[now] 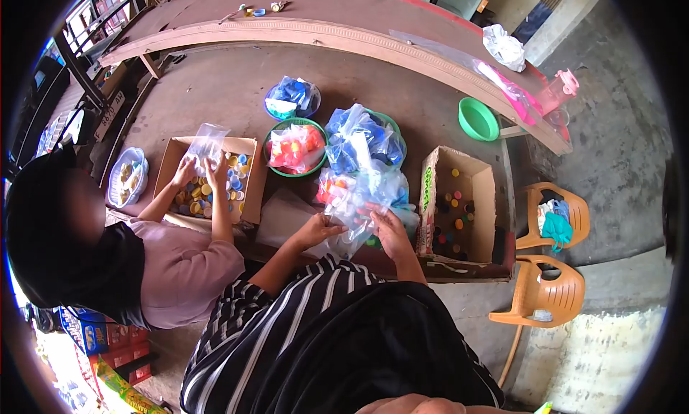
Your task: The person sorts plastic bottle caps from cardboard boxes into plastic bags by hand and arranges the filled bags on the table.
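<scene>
My left hand [321,229] pinches the left edge of a clear plastic bag [352,239]. On the bag's other side is my right hand [388,231], its fingers closed on the plastic. Directly behind it lie a bag with red and white pieces [332,187] and bags of blue pieces [352,142]. A green basket [268,160] holds a bag of orange-red caps [295,148]. To the right stands a cardboard box [479,171] with scattered caps in it. What the held bag contains is hard to make out against the bags behind.
A co-worker [179,263] at the left holds a clear bag over a box of caps [249,198]. A white basket [113,191], a blue basket [272,112] and a green bowl [479,119] stand around. Orange chairs [526,292] are at the right.
</scene>
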A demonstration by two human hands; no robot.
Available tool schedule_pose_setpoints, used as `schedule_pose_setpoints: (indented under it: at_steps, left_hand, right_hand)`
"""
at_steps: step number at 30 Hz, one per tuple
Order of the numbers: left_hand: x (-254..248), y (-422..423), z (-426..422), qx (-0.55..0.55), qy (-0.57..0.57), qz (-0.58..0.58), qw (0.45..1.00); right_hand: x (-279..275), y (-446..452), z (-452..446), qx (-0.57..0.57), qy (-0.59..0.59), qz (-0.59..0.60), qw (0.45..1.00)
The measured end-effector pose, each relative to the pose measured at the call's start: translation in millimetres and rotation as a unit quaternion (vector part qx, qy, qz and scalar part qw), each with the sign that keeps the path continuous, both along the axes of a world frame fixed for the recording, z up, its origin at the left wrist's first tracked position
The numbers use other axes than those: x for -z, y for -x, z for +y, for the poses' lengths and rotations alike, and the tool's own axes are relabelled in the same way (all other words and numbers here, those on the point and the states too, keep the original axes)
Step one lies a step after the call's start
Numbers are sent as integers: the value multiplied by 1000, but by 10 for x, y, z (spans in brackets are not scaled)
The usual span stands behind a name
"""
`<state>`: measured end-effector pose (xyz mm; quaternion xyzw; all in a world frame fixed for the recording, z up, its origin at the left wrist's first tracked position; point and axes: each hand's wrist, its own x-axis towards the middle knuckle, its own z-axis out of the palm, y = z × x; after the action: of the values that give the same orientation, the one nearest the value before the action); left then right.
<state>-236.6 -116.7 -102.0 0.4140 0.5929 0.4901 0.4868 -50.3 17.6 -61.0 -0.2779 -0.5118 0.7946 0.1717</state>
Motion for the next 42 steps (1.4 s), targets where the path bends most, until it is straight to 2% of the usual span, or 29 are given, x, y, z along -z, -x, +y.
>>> schedule_pose_setpoints:
  at_steps: [1,3,6,8,9,11,12,15,16,19,21,22,24,31,34,37,40,42]
  left_hand:
    - [7,58,-30,-1,9,32,999]
    - [13,148,-58,-3,26,92,995]
    - [13,85,-131,-100,-131,75,983]
    - [3,75,-280,-77,-93,95,988]
    - [19,73,-369,-65,-73,104,990]
    - [305,27,-555,-31,-96,171,980]
    - [290,-18,-615,-14,-106,204,973]
    - [179,-175,-880,-29,32,124,991]
    - [179,-213,-943,-36,33,115,992]
    - [198,-277,-1050,-69,25,91,993]
    - [230,-352,-1105,-96,13,70,993]
    - [300,-364,-1160,-92,48,65,992]
    - [459,-364,-1232,-83,114,55,989]
    - [727,-478,-1309,-100,142,9,985]
    - [822,-505,-1348,-95,153,37,983]
    - [867,-500,-1355,-102,148,65,982]
    - [811,-472,-1318,-108,158,64,979]
    - [810,-444,-1292,-104,166,55,979]
  right_hand:
    - [-28,-18,-38,3,2,5,1000]
    - [-2,-2,-81,-11,-74,7,997]
    - [11,-30,-202,-54,-166,-39,984]
    - [169,-84,-369,-106,-185,-80,974]
    - [322,-117,-407,-137,-246,-129,951]
    - [498,-205,-579,-148,-301,-119,934]
    - [533,-236,-654,-156,-327,-113,925]
    - [491,-344,-809,-123,-218,-120,961]
    - [399,-351,-864,-101,-175,-128,971]
    - [277,-330,-954,-59,-182,-89,977]
    - [490,-395,-975,-75,-235,-87,965]
    - [582,-429,-1000,-82,-261,-87,958]
    - [711,-478,-1043,-72,-207,-141,966]
    - [1019,-541,-1139,-55,-63,-231,969]
    - [1152,-549,-1204,4,-62,-233,971]
    - [1031,-520,-1233,51,-230,-261,936]
    - [715,-429,-1183,56,-467,-173,865]
    - [531,-388,-1111,-71,-559,-109,819]
